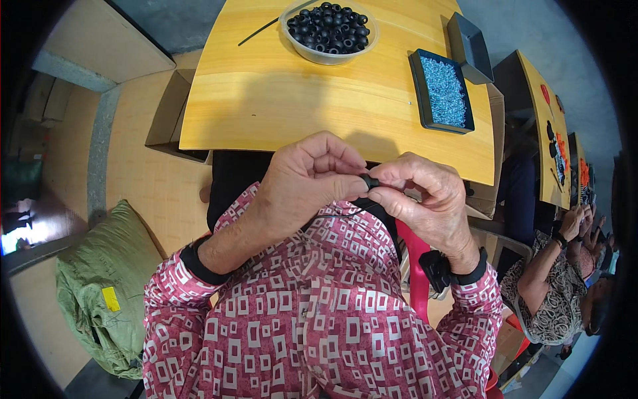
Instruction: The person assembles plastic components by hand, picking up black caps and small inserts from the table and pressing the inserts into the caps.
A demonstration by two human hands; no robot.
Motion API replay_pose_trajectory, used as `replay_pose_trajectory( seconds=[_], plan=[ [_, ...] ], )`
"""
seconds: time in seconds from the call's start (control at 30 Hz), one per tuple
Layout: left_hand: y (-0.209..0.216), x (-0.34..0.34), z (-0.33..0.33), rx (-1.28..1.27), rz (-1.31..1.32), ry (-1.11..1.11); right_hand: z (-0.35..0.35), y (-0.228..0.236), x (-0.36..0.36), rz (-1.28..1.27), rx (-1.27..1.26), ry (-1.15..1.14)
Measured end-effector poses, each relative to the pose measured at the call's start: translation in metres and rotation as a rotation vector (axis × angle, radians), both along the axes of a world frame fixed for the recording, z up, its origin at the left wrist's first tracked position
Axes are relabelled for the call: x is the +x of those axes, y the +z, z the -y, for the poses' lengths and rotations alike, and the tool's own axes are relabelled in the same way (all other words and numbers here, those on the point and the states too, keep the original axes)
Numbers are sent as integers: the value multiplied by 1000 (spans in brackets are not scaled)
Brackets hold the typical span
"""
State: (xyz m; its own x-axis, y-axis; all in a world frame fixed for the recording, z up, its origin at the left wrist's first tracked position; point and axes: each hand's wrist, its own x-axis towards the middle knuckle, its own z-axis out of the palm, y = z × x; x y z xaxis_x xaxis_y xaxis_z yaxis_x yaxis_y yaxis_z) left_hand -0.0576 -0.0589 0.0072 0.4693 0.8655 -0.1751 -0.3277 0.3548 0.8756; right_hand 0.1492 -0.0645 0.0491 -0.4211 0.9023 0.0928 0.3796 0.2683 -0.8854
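Observation:
Above my lap, just off the table's near edge, both hands meet at a small black bead-like part. My left hand pinches its left side between thumb and fingertips. On the other side, the thumb and index finger of my right hand close on it too. Fingertips cover much of the part, so its full shape is hidden. A thin black cord runs below the hands; whether it joins the part I cannot tell. A clear plastic bowl on the table holds many round black pieces with holes.
The wooden table bears a black tray of small light-blue pieces and a dark grey tray. A thin black strip lies left of the bowl. A green sack stands at left. Other people sit at right.

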Motion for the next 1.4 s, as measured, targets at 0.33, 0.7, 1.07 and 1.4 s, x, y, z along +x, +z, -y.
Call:
replay_pose_trajectory(
  seconds=[0.33, 0.7, 1.07, 1.4],
  plan=[
    [-3, 6, 4, 6, -38, -1, -2, -11, -5, -197, -33, -92],
    [-3, 1, 4, -155, 91, -104, 7, 11, -19, 12, 413, 113],
    [9, 8, 4, -345, 251, -91, 11, -2, 2, -372, -49, -152],
    [5, 24, 11, -361, 304, -49, 19, -10, 12, -532, -246, -192]
  ],
)
